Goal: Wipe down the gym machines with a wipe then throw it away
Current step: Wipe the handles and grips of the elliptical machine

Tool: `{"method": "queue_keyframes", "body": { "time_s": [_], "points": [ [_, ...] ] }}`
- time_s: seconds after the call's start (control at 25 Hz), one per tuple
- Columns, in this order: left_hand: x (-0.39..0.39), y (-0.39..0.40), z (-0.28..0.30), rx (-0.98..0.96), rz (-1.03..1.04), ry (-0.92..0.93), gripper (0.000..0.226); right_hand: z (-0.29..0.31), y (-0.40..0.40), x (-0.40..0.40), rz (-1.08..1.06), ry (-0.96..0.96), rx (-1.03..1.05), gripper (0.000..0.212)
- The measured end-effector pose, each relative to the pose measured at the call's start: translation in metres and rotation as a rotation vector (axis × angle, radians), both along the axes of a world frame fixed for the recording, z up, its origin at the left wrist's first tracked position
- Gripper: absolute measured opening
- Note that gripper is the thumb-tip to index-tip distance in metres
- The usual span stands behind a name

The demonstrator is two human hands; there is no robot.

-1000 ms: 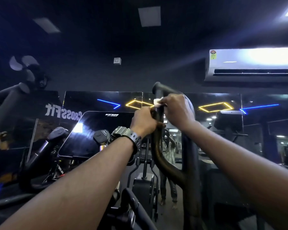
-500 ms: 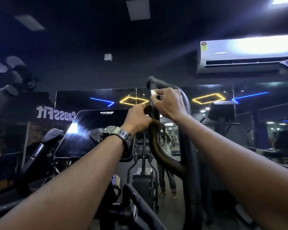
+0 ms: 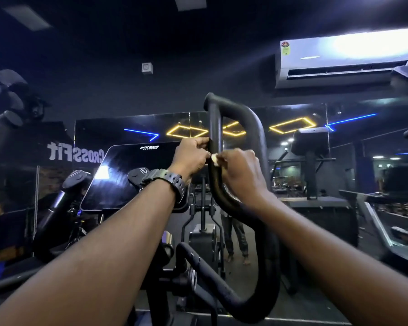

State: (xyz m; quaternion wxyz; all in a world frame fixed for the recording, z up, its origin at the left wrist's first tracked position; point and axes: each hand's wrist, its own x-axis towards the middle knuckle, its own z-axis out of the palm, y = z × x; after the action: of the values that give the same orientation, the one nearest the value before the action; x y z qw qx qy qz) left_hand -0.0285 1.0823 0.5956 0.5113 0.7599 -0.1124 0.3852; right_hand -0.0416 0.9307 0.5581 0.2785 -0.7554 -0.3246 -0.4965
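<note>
Far left, a dark padded handle (image 3: 0, 135) rises beside the mirror (image 3: 132, 128) with its reversed lettering. Next, the black screen (image 3: 132, 175) of the machine. The left hand (image 3: 192, 158), watch (image 3: 167, 181) on the wrist, curls its fingers round the looped black handlebar (image 3: 214, 128). Right against it, the wipe (image 3: 214, 158), a small pale wad, is pressed to the bar and pinched by the right hand (image 3: 242, 171). Up right, the air conditioner (image 3: 346, 57) glows on the wall.
</note>
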Motion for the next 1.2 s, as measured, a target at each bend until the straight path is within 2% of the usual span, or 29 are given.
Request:
{"method": "queue_keyframes", "body": {
  "time_s": [0.2, 0.28, 0.36, 0.48, 0.6, 0.72, 0.8, 0.88, 0.96, 1.08, 1.2],
  "points": [
    [-0.025, -0.009, -0.008, 0.016, -0.086, 0.077, 0.052, 0.090, 0.020, 0.028, -0.085, 0.005, 0.048, 0.016],
    [-0.029, -0.008, -0.015, 0.034, -0.113, 0.071, 0.047, 0.071, 0.016, 0.022, -0.079, -0.010, 0.055, 0.016],
    [-0.033, -0.009, -0.023, -0.003, -0.133, 0.052, 0.041, 0.022, 0.004, 0.006, -0.017, -0.070, 0.003, 0.018],
    [-0.039, -0.013, -0.024, -0.066, -0.197, 0.110, 0.054, -0.037, -0.012, -0.019, -0.014, -0.106, -0.233, 0.015],
    [-0.037, -0.012, -0.026, -0.079, -0.229, 0.125, 0.047, 0.003, -0.002, -0.003, -0.043, -0.175, -0.189, 0.010],
    [-0.037, -0.012, -0.040, -0.109, -0.249, 0.094, 0.042, 0.037, 0.012, 0.007, -0.094, -0.113, -0.108, 0.007],
    [-0.040, -0.014, -0.054, -0.174, -0.254, 0.071, 0.042, 0.008, 0.006, -0.001, -0.073, -0.127, -0.160, 0.008],
    [-0.044, -0.019, -0.064, -0.223, -0.249, 0.079, 0.049, -0.052, -0.015, -0.020, -0.071, -0.156, -0.319, 0.007],
    [-0.047, -0.023, -0.067, -0.217, -0.261, 0.127, 0.059, -0.080, -0.031, -0.027, -0.086, -0.143, -0.444, 0.012],
    [-0.052, -0.027, -0.065, -0.152, -0.238, 0.136, 0.046, -0.035, -0.015, -0.015, -0.066, -0.174, -0.394, 0.010],
    [-0.065, -0.048, -0.074, -0.238, -0.103, 0.077, 0.025, -0.001, -0.005, -0.002, -0.032, -0.127, -0.322, 0.006]
  ]
}}
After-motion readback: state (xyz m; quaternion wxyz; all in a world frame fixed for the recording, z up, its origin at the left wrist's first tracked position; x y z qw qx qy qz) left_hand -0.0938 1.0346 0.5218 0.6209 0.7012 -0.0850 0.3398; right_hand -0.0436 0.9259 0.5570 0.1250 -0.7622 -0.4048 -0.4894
